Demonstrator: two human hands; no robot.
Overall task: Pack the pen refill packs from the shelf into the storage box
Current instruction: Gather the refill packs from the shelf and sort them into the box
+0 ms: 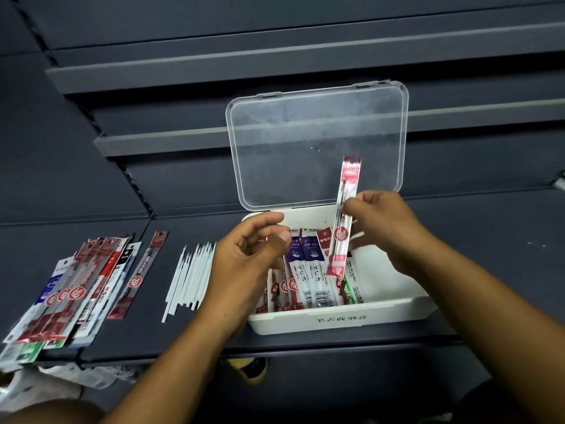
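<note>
A white storage box (336, 319) stands on the dark shelf with its clear lid (318, 145) propped open behind it. Several refill packs (308, 270) lie side by side in the box's left half. My right hand (385, 228) pinches a red-and-white refill pack (344, 215), held nearly upright over the box. My left hand (247, 258) hovers over the box's left edge with loosely curled fingers and holds nothing. More refill packs (76, 289) lie fanned out on the shelf at the far left.
A bundle of loose white refill tubes (191, 276) lies between the fanned packs and the box. Dark shelf boards (183, 71) rise behind. Below the shelf edge are a yellow-and-black shoe (249, 368) and crumpled plastic bags (61, 381).
</note>
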